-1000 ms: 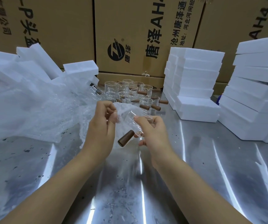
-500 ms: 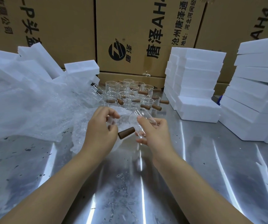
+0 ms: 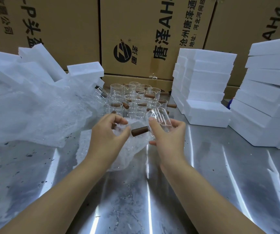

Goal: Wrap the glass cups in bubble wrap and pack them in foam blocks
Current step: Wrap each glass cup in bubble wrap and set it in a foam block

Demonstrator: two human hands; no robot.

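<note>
My right hand [image 3: 167, 139] grips a clear glass cup [image 3: 160, 118] tilted on its side, its brown wooden handle [image 3: 140, 131] pointing left. My left hand [image 3: 108, 135] pinches a sheet of bubble wrap [image 3: 130, 146] that hangs under the cup down to the metal table. Several more glass cups with wooden handles [image 3: 134, 98] stand in a cluster behind my hands. White foam blocks [image 3: 205, 81] are stacked to the right of that cluster.
A big heap of bubble wrap [image 3: 26, 112] and loose foam blocks [image 3: 85, 70] fills the left side. A taller foam stack [image 3: 271, 92] stands at far right. Cardboard boxes [image 3: 146, 34] wall off the back. The steel table [image 3: 135, 200] stretches toward me.
My right hand has lifted and turned the cup so its handle swung from pointing down-left to nearly level. My left hand shifted its pinch on the bubble wrap under it.
</note>
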